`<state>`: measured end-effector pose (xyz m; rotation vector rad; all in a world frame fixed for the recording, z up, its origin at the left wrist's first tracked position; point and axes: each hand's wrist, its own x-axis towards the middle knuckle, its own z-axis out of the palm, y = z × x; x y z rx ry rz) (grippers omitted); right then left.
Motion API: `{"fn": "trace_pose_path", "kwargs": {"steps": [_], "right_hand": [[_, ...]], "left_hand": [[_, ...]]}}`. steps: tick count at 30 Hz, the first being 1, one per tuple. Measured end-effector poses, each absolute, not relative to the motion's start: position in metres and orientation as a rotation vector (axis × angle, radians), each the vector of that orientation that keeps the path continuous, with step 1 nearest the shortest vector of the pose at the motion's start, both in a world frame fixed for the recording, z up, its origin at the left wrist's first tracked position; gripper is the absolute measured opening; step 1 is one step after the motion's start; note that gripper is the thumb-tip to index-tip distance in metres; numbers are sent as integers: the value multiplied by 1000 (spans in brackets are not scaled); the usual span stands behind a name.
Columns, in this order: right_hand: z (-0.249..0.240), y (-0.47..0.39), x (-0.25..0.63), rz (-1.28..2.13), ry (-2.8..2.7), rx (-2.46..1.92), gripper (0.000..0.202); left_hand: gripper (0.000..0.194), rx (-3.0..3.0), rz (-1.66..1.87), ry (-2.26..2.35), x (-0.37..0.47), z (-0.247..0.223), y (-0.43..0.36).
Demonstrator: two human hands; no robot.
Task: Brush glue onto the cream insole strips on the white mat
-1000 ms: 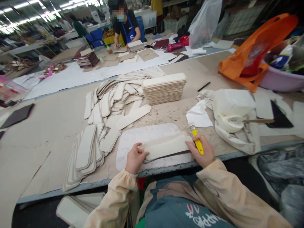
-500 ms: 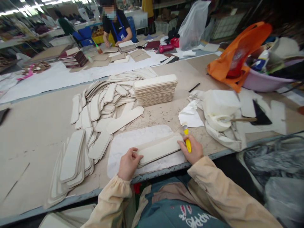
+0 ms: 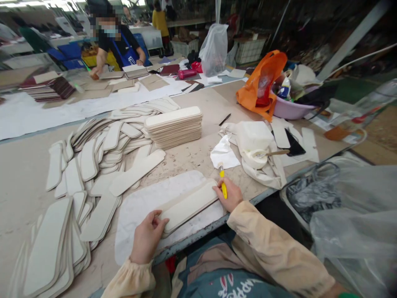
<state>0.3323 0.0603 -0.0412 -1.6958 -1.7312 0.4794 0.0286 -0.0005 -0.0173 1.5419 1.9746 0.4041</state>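
Cream sleeves (image 3: 273, 244) cover both arms. R arm slants up from the lower right of the frame, L arm comes up from the bottom, a bit left of mid. L hand (image 3: 147, 236) is at bottom mid-left, fingers curled, thumb poking out onto the left end of a pale strip (image 3: 190, 205). Can't tell if it's pinching the strip or just resting on it. R hand (image 3: 230, 194), just right of mid, is closed round a yellow brush (image 3: 223, 189), bristles up; its fingertips touch the strip's right end too. So the strip sits btwn both hands, low mid-frame, flat side up, right end higher in the frame. It's over a white sheet (image 3: 139, 211) near the table edge. Loose strips (image 3: 87, 161) fill the left, w/ a neat stack (image 3: 173, 128) upper mid. White jug (image 3: 254, 134) is mid-right.
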Motion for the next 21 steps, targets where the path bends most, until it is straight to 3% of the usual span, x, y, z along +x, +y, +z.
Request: {"fn": "trace_pose_path", "kwargs": {"steps": [6, 12, 21], "right_hand": [[-43, 57, 335, 221, -1910, -1470, 5], [-46, 29, 297, 258, -2286, -1038, 8], [-50, 30, 327, 283, -2167, -1387, 11]], "left_hand": [[43, 1543, 372, 1987, 31, -11, 0], [44, 1544, 381, 1994, 27, -17, 0], [42, 1557, 449, 2022, 30, -16, 1]]}}
